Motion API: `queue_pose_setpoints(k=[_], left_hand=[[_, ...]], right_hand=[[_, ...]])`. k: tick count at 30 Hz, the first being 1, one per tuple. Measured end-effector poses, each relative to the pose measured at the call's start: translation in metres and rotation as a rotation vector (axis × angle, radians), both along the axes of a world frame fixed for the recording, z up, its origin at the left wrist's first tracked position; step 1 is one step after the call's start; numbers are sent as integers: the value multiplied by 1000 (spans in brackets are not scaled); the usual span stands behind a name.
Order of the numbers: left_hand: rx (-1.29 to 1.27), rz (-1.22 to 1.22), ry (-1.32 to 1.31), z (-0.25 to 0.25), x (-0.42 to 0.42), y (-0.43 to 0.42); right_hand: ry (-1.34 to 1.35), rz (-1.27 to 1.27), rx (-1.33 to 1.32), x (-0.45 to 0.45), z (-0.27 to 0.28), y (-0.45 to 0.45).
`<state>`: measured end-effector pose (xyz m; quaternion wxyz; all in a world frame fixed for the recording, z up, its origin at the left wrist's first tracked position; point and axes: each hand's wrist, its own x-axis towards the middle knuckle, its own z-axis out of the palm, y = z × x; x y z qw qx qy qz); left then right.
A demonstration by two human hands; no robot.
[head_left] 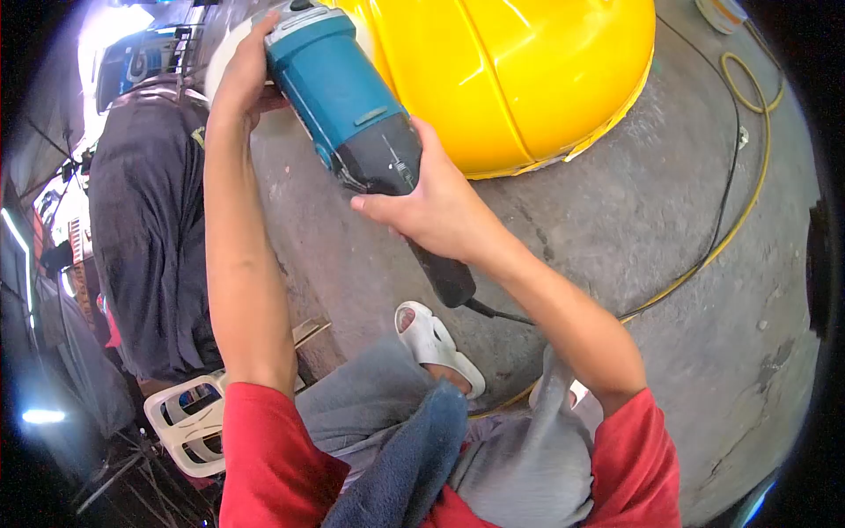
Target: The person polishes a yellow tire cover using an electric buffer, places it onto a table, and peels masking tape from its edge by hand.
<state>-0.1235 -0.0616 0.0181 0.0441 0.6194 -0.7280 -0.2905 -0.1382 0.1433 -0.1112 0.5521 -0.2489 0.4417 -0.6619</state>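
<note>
**No readable text**

Small pale markings show on the dark section of the power tool, too small and blurred to read. A light mark on the blue object at the upper left and coloured patches on the pail at the upper right are also illegible.

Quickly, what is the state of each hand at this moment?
Left hand: closed, holding the power polisher near its head.
Right hand: closed around its black rear section.

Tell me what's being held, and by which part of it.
A power tool: the left hand holds its head end, at the top of the teal body; the right hand grips the dark section behind it.
</note>
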Motion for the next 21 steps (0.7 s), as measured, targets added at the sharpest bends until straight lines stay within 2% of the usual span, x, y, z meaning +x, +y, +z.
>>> queue_pose_setpoints(k=[3, 4, 5, 10, 12, 14, 16, 21], left_hand=[[-18, 6, 4, 0, 11, 17], [-35, 8, 24, -1, 21, 29], [-10, 55, 49, -5, 34, 36], [24, -17, 90, -16, 70, 90], [-160, -10, 220, -23, 60, 103], [-66, 14, 134, -14, 54, 74], [31, 36, 52, -7, 35, 51], [29, 44, 101, -8, 34, 40]], right_hand=[[-107, 37, 17, 7, 8, 19], [31, -8, 10, 14, 7, 32], [28, -9, 9, 18, 8, 47], [-83, 199, 137, 30, 13, 104], [-109, 176, 134, 34, 8, 106], [-115, 128, 110, 35, 7, 98], [58, -89, -27, 26, 4, 62], [-37, 32, 80, 16, 10, 52]])
